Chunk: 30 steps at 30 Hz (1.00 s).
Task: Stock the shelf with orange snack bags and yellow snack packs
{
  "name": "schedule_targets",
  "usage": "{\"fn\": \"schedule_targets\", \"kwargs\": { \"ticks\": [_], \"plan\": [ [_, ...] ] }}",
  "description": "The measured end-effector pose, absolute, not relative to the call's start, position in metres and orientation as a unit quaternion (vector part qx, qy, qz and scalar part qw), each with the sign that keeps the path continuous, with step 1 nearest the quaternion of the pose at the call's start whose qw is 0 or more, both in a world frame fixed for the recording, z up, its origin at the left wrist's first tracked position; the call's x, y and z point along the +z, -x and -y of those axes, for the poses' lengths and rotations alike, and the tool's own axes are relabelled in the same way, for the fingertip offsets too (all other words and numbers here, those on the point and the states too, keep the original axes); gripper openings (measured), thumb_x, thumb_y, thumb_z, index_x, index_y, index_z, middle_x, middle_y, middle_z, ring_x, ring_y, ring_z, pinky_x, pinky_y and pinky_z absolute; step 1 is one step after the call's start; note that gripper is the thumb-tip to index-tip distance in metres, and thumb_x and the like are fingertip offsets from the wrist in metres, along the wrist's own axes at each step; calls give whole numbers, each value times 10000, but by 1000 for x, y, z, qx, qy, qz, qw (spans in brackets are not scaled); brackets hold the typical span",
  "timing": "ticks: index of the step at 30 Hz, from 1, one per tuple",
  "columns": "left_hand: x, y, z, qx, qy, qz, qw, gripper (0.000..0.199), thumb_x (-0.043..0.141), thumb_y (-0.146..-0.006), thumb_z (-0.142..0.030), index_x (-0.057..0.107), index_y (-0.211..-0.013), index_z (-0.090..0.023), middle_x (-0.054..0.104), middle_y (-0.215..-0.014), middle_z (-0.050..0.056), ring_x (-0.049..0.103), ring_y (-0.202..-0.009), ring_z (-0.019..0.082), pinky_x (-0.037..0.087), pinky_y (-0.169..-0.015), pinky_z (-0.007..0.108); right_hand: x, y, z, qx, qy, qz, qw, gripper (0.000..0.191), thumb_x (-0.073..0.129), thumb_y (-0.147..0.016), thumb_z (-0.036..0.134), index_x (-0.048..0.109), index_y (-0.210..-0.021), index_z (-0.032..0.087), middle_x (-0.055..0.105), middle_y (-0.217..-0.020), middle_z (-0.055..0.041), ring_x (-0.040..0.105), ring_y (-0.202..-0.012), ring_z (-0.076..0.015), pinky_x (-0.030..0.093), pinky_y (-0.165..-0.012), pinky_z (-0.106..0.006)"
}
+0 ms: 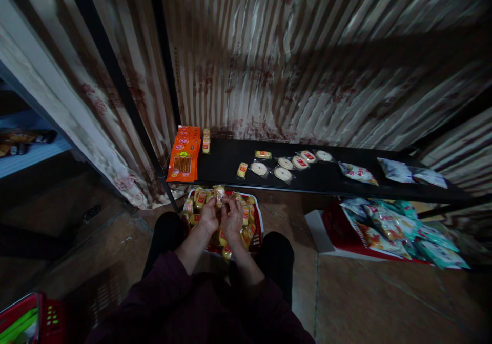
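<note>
A red and white basket [262,226] full of small yellow wrapped cakes [251,229] sits on the floor between my knees. My left hand [208,216] and my right hand [232,217] are close together over it, fingers curled inward. At their fingertips is one clear-wrapped cake [219,193], with a hand closed on either side of it. My fingers partly hide how it is gripped. Just beyond, on a low black shelf [226,148], lie a few matching yellow cakes [242,169] and several round white packaged pastries [283,174].
Orange snack bags [183,162] stand at the shelf's left end, beside a black upright post [165,52]. White snack bags [357,173] lie farther right. Below them a red and white box [334,231] holds several bags. Another red basket [49,316] is at lower left. A striped curtain [269,77] hangs behind.
</note>
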<state>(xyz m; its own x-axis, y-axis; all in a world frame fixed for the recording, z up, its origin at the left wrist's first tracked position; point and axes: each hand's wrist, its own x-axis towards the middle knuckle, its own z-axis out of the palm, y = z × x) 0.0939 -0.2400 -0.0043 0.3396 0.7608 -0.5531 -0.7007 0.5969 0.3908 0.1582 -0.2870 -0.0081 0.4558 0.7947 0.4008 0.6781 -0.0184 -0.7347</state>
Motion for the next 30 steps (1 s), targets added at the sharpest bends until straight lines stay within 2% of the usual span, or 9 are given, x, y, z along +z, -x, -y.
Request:
{"fn": "schedule_targets", "kwargs": {
  "ticks": [6,10,13,18,25,30],
  "plan": [
    [-1,-92,241,473,-31,-355,806,192,583,-713,-109,645,-887,-160,684,-767,26,653,-744,147,507,-815,280,-12,-160,286,95,692,515,496,274,412,-804,136,642,-940,194,633,-958,-75,542,-944,-210,424,-885,-362],
    [0,-92,241,499,-58,-354,789,342,608,-651,-68,650,-969,-187,687,-775,3,643,-726,136,499,-781,276,-14,-159,286,111,689,504,509,273,403,-840,197,637,-979,176,653,-964,-91,560,-967,-223,430,-902,-391],
    [-2,-91,242,493,-86,-384,776,385,635,-628,-83,651,-994,-199,681,-754,-6,635,-710,140,495,-751,286,-13,-158,287,131,687,498,514,292,399,-871,264,626,-1033,174,659,-1023,-102,573,-1002,-228,431,-920,-409],
    [-5,-91,242,498,-117,-401,760,352,679,-610,-96,663,-950,-187,684,-774,4,627,-731,134,480,-765,274,-13,-157,286,172,678,498,513,345,461,-864,342,589,-1121,151,647,-1110,-130,592,-1013,-233,453,-917,-414],
    [-2,-91,243,516,-142,-411,738,246,662,-619,-89,693,-848,-172,704,-861,38,627,-803,149,457,-828,284,-25,-153,281,186,673,459,549,365,542,-801,329,576,-1108,135,649,-1091,-142,613,-985,-229,464,-921,-411],
    [-2,-91,243,517,-149,-419,731,253,621,-599,-50,703,-810,-163,712,-892,54,629,-827,161,447,-845,293,-28,-155,279,186,673,442,563,350,546,-788,322,593,-1088,148,661,-1079,-137,617,-986,-233,475,-897,-403]
  ]
}}
